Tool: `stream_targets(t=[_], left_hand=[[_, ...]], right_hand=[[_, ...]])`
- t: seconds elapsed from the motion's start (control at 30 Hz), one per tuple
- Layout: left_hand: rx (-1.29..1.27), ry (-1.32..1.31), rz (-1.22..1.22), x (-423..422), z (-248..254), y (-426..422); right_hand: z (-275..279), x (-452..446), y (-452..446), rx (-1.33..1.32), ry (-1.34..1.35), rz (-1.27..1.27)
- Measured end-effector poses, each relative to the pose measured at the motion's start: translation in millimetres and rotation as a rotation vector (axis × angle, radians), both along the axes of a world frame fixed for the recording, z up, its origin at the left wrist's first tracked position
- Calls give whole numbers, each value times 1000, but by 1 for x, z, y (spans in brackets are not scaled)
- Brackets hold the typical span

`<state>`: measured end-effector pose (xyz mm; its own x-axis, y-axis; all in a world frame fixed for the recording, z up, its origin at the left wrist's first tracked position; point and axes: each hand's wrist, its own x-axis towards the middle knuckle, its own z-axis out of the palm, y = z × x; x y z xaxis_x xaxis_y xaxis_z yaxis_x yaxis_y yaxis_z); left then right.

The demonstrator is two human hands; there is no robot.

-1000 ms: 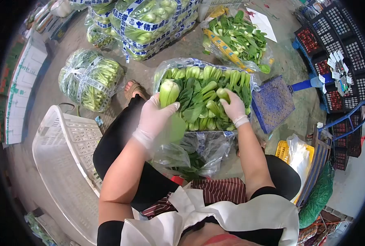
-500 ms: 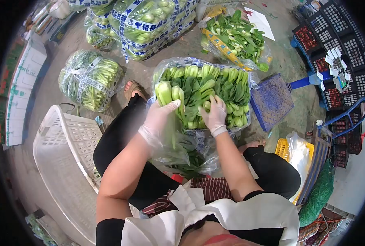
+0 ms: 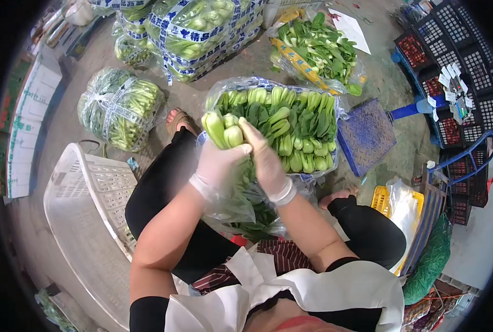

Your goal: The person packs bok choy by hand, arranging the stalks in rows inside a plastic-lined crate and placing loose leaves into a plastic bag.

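Both hands wear thin white gloves. My left hand (image 3: 218, 163) is wrapped round a bunch of bok choy (image 3: 223, 130), its pale stem ends pointing up and away from me. Against the right side of that bunch, my right hand (image 3: 263, 160) presses with its fingers together, touching the stems. Both hands are over the near left corner of a plastic-lined box (image 3: 339, 130) packed with rows of bok choy (image 3: 307, 152). The leaves of the held bunch are mostly hidden behind the hands.
A white plastic basket (image 3: 100, 202) stands at the left. Wrapped vegetable bundles (image 3: 122, 110) lie beyond it. An open bag of loose greens (image 3: 324, 50) is at the far side. A blue platform scale (image 3: 368, 135) adjoins the box; a yellow crate (image 3: 380, 203) sits lower right.
My right hand has moved from the middle of the box leftward to the bunch in my left hand. The bunch has grown from one head to several.
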<state>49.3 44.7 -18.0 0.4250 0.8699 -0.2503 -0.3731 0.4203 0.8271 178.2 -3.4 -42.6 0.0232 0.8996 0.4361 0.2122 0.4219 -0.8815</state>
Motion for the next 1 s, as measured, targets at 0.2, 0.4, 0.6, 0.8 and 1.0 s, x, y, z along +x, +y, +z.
stream_targets(t=[0.2, 0.4, 0.6, 0.8, 1.0], left_hand=[[4, 133, 124, -7, 0, 8], [-72, 108, 47, -8, 15, 5], [-31, 114, 80, -12, 13, 10], [-3, 54, -36, -19, 6, 8], [-60, -169, -187, -10, 14, -2]], right_hand=[[-131, 88, 37, -590, 449, -860], [-131, 71, 85, -837, -233, -1011], [-147, 71, 70, -475, -228, -989], [-47, 56, 11, -355, 352, -391], [26, 13, 11, -126, 116, -118]])
